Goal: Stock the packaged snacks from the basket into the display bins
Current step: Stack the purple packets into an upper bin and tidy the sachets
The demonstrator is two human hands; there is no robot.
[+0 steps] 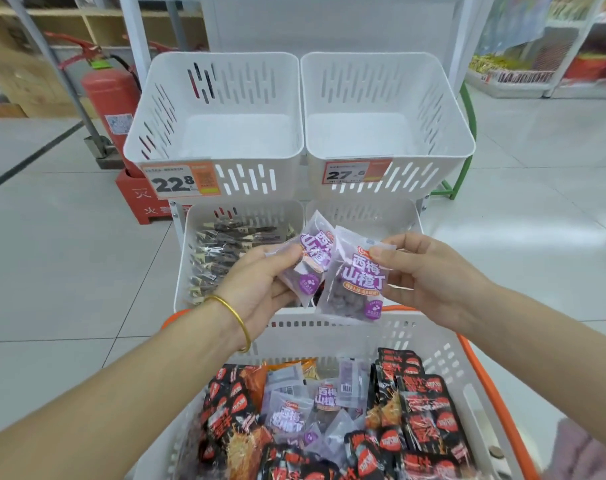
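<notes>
Both bare forearms reach forward from the lower corners and converge, the hands level with each other and a little apart. The left hand point(260, 282), with a gold bangle point(233, 318) on its wrist, grips a purple snack packet point(312, 259) between the thumb on top and curled fingers beneath. The right hand point(431, 271) pinches the upper edge of a second purple snack packet point(358, 284), thumb in front and fingers curled behind.

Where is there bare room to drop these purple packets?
Bare floors: the upper left white slotted plastic bin, tagged 22.8, and the upper right white slotted bin, tagged 27.6. Crowded: the lower left white bin, strewn with dark stick packets. The lower right white bin is mostly hidden.
</notes>
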